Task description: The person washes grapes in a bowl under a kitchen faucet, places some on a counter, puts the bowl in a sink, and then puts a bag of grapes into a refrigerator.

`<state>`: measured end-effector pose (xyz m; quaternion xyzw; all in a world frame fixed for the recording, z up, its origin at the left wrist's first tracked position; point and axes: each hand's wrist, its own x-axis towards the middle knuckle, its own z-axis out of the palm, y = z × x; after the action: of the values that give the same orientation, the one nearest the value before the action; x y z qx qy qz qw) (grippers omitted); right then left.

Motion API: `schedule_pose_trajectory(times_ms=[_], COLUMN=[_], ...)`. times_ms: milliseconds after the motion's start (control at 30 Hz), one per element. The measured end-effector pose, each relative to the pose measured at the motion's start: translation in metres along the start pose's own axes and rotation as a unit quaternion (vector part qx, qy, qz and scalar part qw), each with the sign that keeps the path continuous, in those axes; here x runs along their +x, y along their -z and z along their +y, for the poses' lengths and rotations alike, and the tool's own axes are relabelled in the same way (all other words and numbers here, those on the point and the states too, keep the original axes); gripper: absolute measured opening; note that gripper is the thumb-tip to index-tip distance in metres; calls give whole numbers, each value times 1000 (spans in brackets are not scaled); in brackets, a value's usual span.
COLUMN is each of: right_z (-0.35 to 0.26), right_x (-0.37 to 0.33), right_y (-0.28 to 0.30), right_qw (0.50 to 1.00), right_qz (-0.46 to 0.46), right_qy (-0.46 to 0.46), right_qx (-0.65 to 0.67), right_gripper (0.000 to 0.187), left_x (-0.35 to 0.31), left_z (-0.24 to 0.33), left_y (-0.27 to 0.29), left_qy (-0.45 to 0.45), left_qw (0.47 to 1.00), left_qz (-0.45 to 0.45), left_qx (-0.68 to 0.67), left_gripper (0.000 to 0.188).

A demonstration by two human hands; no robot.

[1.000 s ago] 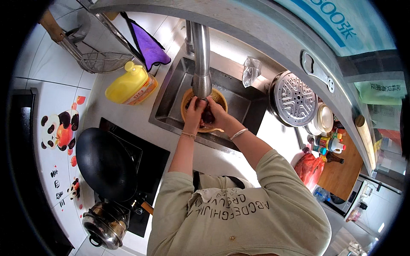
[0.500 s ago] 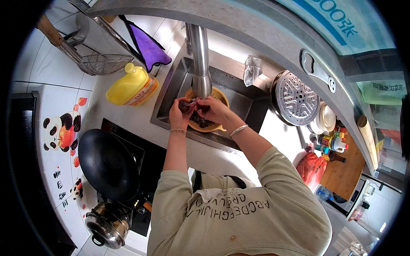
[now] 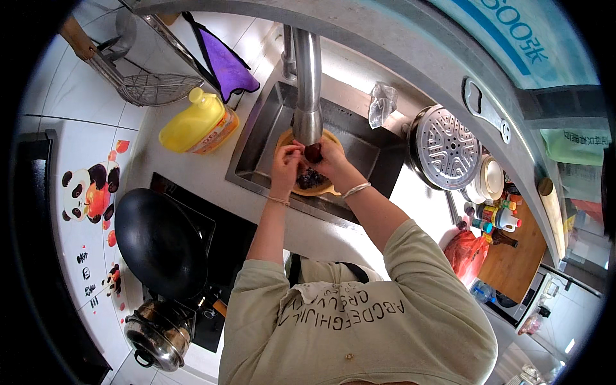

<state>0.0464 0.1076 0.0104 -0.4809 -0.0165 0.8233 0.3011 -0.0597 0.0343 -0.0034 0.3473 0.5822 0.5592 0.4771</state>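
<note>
Both hands are over a yellow bowl (image 3: 336, 187) in the steel sink, just below the tap (image 3: 308, 122). A dark reddish-brown, rounded piece (image 3: 313, 153) is gripped by my right hand (image 3: 332, 159); its exact kind is unclear. Beside it, my left hand (image 3: 287, 165) has its fingers bent in toward the right one, and whatever they may pinch is hidden. Dark, wet-looking pieces (image 3: 310, 179) lie in the bowl under my hands. The tap's spout hides the bowl's far part.
The sink (image 3: 256, 163) is set in a white counter. To its left are a yellow pump bottle (image 3: 199, 125) and a black wok (image 3: 160, 244) on the stove; a lidded pot (image 3: 157, 337) stands nearer. A steel steamer plate (image 3: 448, 147) is on the right. A shelf edge curves overhead.
The dark piece was at my left hand and is now in my right. My left hand has shifted right and slightly nearer, with its fingers turned inward.
</note>
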Motion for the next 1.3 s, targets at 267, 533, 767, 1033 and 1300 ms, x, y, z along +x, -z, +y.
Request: schedule_pose_trajectory(times_ms=[267,533,767,1033,1300], right_z=[9,11,12,0,1], right_x=[12,-3,-34,-27,-8], right_y=[20,21,-2,18,25], right_qw=[986,997,988,981,994], right_qz=[-19,-71,-100,-184,-102], right_qy=[89,-10,-7,-61,-43], right_qx=[-142,-27,-118,-10,27], right_gripper=[16,12,19,23,28], left_x=[-16,-16,-15,-9,-9], left_z=[39,22,22,-8,16], left_y=[-23,-20,-22,-3,-1], left_qy=[76,-153,-122,154,260], left_qw=[992,968,962,943,889], left_qz=[-87,-2,19,40,69], left_qx=[57,200,242,-294,-369], left_gripper=[34,30,25,23,26])
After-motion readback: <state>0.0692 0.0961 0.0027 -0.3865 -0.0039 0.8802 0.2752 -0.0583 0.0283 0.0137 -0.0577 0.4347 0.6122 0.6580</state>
